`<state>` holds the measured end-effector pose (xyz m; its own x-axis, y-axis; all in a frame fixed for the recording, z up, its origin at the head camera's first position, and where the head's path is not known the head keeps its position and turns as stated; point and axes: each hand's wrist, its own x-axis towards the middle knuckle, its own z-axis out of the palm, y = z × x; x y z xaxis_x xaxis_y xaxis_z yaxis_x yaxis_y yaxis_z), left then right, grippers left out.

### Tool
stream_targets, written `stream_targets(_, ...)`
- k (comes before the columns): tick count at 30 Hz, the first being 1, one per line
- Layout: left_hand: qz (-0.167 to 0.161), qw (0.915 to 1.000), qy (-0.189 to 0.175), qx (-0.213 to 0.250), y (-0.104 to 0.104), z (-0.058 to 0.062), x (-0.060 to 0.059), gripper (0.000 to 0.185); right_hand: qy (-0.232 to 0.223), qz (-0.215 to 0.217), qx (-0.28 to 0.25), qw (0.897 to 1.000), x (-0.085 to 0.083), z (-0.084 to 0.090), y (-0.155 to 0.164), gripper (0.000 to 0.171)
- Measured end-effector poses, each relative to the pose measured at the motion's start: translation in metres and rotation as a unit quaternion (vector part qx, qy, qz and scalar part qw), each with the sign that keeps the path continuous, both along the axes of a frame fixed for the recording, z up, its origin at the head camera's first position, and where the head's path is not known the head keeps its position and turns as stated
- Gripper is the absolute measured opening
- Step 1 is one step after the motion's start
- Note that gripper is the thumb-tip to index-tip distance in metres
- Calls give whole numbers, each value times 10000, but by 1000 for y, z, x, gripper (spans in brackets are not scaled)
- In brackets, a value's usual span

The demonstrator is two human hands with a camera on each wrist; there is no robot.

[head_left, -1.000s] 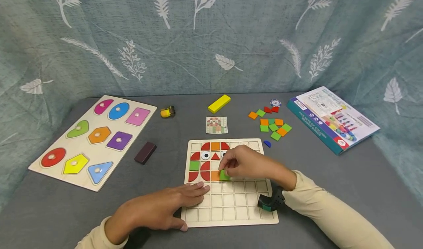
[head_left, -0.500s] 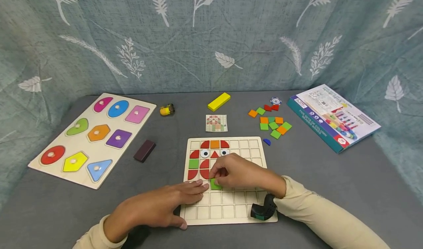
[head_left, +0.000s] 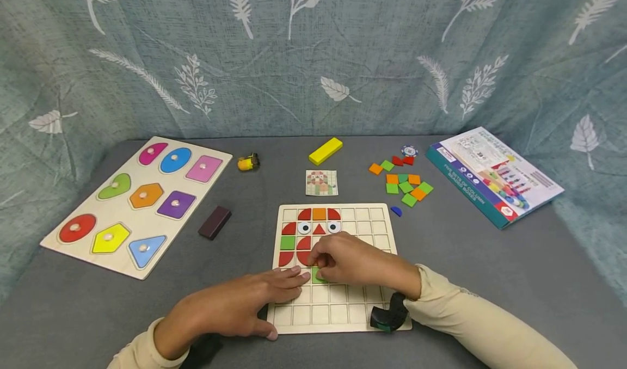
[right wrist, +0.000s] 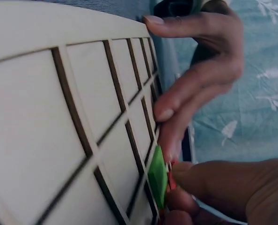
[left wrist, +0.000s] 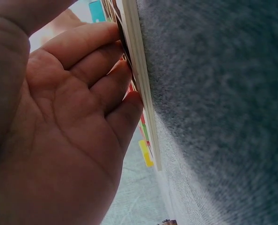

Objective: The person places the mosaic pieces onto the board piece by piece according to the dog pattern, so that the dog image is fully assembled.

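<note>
Right hand [head_left: 345, 260] fingertips on green tile [head_left: 317, 276], over grid board [head_left: 343, 314]

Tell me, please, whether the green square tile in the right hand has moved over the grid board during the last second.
Yes. The green square tile has come toward the person and slightly left on the grid board, one row nearer than the red half-circles, pinched by the right hand.

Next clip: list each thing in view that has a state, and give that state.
Left hand: flat, fingers resting on the grid board's left edge.
Right hand: pinching the green tile.
Green tile: tilted, not yet flat in its cell.
Grid board: partly filled, lower rows bare.
Shape puzzle: all pieces seated.
Box: closed.
</note>
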<state>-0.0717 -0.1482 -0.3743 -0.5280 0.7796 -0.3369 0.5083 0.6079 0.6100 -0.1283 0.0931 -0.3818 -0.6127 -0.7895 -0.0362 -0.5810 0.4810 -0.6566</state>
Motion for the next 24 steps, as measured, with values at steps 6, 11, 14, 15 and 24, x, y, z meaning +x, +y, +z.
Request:
stream_targets(6,39,9999,-142,38,0,-1,1,71,-137,-356,-489,9981,-9,2,15,8)
stream_targets(11,64,9998,-199,28,0,-1,2,71,43,-819,-690,9942,-24,1,35,11)
stream_targets(14,67,9997,-225,20,0,-1,2,71,122,-1167,-739,9903,-33,-1,49,13)
stream_targets(15,63,9997,-231,16,0,-2,2,71,124,-1269,-746,9890,-35,-1,53,14)
stream_targets(24,-7,9999,-130,30,-1,-4,1,72,179,-2097,-487,9764,-61,-1,85,17)
